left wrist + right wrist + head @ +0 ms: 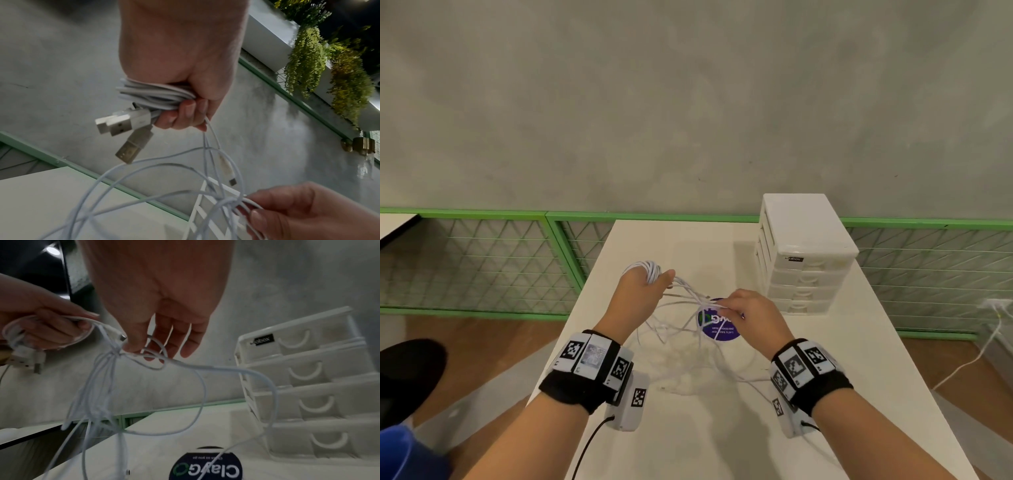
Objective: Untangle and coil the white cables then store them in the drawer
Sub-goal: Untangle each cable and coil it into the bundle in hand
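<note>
My left hand (645,287) is raised over the white table (688,438) and grips a coiled bundle of white cables (645,269) (152,95). Three USB plugs (123,123) stick out of that fist. Loose strands run from it to my right hand (736,308), which pinches a knot of tangled cable (232,199) (115,352) between thumb and fingers. More cable loops (698,353) hang down and lie on the table below both hands. The white drawer unit (804,253) (308,378) stands at the right rear, all drawers closed.
A round dark blue sticker (717,323) (205,467) lies on the table under my right hand. A green mesh fence (482,260) runs behind the table. Another white cable (976,353) trails on the floor to a wall socket at the right.
</note>
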Demonstrator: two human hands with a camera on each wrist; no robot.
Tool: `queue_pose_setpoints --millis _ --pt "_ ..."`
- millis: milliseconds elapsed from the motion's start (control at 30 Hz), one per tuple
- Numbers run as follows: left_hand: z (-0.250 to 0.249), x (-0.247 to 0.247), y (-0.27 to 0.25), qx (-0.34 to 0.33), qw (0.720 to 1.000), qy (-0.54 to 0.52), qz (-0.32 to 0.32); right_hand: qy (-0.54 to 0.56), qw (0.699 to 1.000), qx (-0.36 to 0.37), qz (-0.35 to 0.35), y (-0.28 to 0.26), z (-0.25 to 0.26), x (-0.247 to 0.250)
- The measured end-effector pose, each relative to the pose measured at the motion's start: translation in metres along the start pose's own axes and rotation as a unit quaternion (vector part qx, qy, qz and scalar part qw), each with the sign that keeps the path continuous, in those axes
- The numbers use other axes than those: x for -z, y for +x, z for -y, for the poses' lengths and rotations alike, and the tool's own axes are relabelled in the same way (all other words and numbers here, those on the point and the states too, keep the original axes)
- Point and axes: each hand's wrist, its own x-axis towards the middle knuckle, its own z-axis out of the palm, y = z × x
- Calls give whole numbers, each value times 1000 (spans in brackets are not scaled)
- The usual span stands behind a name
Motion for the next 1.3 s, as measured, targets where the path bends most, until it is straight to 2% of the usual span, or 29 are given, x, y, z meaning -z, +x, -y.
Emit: queue_pose_setpoints --millis 100,200,300,467,533,633,700,833,900,967,1033,1200,1300 --pt "6 2 -2 9 1000 -1 -3 31 999 -36 -19 -1 -9 1" --pt "10 1 -4 17 1000 8 1 61 990 -109 -70 -1 -19 2" --pt "15 4 -3 23 1000 1 3 71 977 -179 -88 -6 -33 4" --pt "15 8 -4 23 1000 -1 9 148 929 -327 -86 -14 -61 3" --pt "14 4 -5 29 999 1 16 169 916 -357 -72 -15 -62 4" --pt "13 0 -6 33 999 1 27 192 914 -346 -93 -13 -60 6" --pt "11 -1 -6 36 999 -6 41 211 923 -303 -106 -11 -57 7" --pt "5 -5 -7 28 998 -17 46 206 965 -128 -96 -7 -27 17" --pt "3 -9 -7 30 998 -25 43 208 971 -44 -105 -4 -6 18" --pt "2 -13 -7 33 998 -38 48 203 977 1 -67 -1 12 15" --pt "1 -15 -8 34 997 -52 55 187 982 15 -30 2 19 8" --pt "0 -4 -8 40 997 -50 43 166 986 -22 -8 3 1 3" --pt "-3 0 -10 27 997 -41 66 151 988 -40 -19 1 -5 1"
